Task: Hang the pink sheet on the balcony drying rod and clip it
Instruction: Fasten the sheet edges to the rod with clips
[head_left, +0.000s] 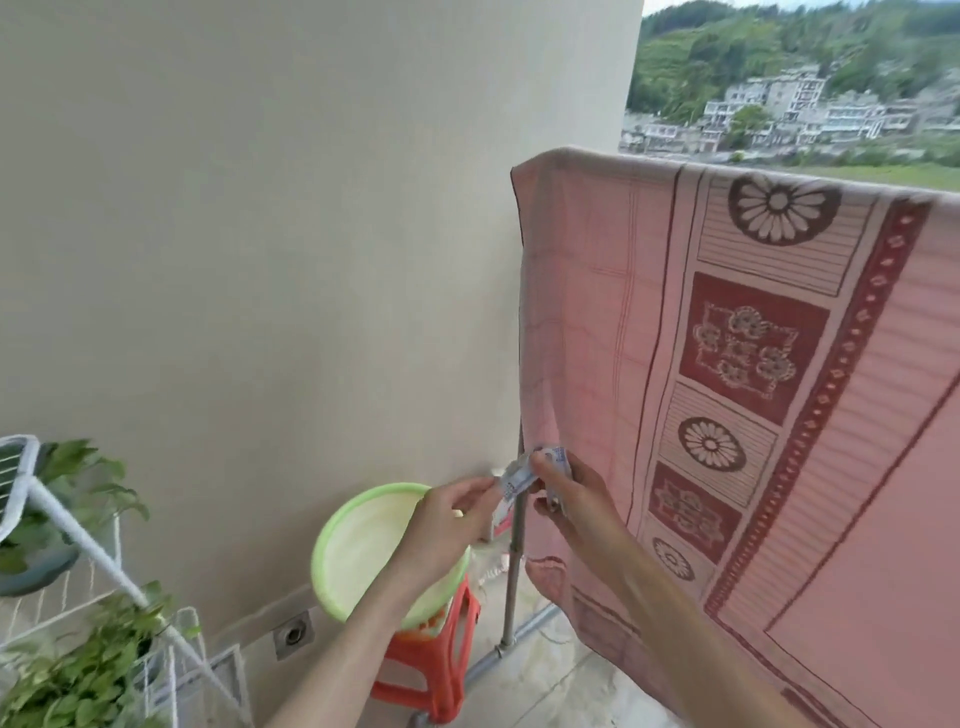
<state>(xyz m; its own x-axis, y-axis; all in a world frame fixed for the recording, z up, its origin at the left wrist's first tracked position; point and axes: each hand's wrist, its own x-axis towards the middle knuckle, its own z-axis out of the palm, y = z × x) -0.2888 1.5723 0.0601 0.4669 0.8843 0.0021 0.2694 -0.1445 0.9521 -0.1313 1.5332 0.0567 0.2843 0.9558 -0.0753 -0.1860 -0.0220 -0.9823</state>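
The pink sheet (753, 364), patterned with dark red flower panels, hangs draped over the drying rod, which it hides along its top edge. The rack's grey upright pole (514, 571) shows below the sheet's left edge. In front of that edge both my hands meet. My left hand (447, 525) pinches a small crumpled whitish-blue packet (519, 480). My right hand (566, 499) grips the other end of the same packet, and something small and metallic shows under its fingers. Neither hand touches the sheet plainly.
A light green basin (353, 551) sits on a red plastic stool (441, 660) by the wall. A white wire plant stand (78, 545) with leafy plants stands at the left. A floor drain (293, 634) lies near the wall. Hills and buildings lie beyond the balcony.
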